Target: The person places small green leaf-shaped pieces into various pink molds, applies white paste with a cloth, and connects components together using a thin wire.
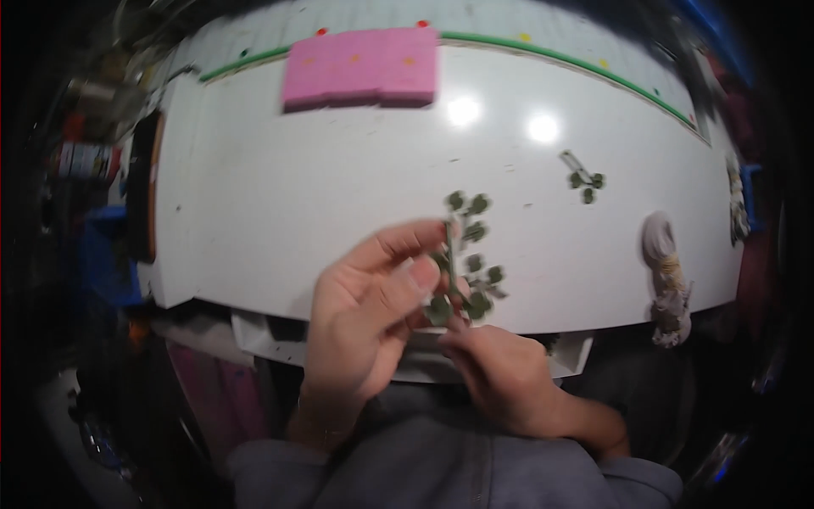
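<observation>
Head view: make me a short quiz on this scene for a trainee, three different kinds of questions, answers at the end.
1. True or false: the pale bundle lies farther right than the loose sprig.
2. What colour is the block at the far side of the table? A: green. B: pink. C: blue.
3. Fill in: the fingers at the lower end of the held sprig belong to the ____ hand.

Key:
1. True.
2. B, pink.
3. Right; the left hand is higher up, by the stem.
</observation>
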`<state>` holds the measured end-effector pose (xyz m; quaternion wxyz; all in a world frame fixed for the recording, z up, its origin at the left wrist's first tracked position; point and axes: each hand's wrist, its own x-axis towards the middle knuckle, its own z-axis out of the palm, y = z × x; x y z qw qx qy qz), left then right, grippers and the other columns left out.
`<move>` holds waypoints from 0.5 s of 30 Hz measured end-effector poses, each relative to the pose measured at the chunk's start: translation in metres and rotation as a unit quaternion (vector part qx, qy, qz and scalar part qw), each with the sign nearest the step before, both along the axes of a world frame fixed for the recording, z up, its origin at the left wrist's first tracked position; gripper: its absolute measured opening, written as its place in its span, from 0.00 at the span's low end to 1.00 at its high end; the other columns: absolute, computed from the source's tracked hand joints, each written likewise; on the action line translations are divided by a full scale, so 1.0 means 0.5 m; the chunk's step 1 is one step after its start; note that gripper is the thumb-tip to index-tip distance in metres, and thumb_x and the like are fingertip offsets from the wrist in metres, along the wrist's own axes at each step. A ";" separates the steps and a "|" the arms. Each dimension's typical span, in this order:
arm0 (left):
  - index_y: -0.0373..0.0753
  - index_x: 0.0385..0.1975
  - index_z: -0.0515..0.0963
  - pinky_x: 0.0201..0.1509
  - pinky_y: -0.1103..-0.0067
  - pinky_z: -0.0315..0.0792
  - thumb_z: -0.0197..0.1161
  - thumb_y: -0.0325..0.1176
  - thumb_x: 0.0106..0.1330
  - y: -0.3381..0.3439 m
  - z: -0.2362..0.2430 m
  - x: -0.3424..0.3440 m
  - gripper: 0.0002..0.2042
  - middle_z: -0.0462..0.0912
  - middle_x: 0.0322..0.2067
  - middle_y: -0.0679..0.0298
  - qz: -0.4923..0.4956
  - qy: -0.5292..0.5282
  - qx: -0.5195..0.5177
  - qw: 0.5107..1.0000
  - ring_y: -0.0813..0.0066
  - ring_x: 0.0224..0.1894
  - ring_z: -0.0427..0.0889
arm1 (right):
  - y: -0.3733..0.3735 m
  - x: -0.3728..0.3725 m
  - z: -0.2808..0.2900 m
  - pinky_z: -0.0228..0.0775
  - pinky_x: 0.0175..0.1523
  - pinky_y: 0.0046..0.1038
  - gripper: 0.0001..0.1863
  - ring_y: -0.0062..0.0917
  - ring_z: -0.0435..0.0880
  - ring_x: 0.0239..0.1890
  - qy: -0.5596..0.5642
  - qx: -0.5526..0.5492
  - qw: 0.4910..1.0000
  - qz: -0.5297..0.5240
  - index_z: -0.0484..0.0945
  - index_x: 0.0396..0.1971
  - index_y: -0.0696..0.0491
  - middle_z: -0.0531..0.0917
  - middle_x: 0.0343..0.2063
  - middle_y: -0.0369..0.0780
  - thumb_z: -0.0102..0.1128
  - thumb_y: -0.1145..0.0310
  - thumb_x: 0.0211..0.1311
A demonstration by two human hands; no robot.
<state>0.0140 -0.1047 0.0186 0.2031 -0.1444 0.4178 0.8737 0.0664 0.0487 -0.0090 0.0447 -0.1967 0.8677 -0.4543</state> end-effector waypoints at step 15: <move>0.29 0.39 0.72 0.40 0.76 0.76 0.54 0.26 0.62 -0.168 -0.027 0.058 0.09 0.78 0.33 0.56 0.101 0.055 -0.023 0.993 0.71 0.34 0.79 | -0.227 -0.012 -0.117 0.72 0.24 0.34 0.09 0.37 0.80 0.23 -0.119 0.202 0.919 0.316 0.68 0.32 0.61 0.78 0.23 0.48 0.50 0.76 0.48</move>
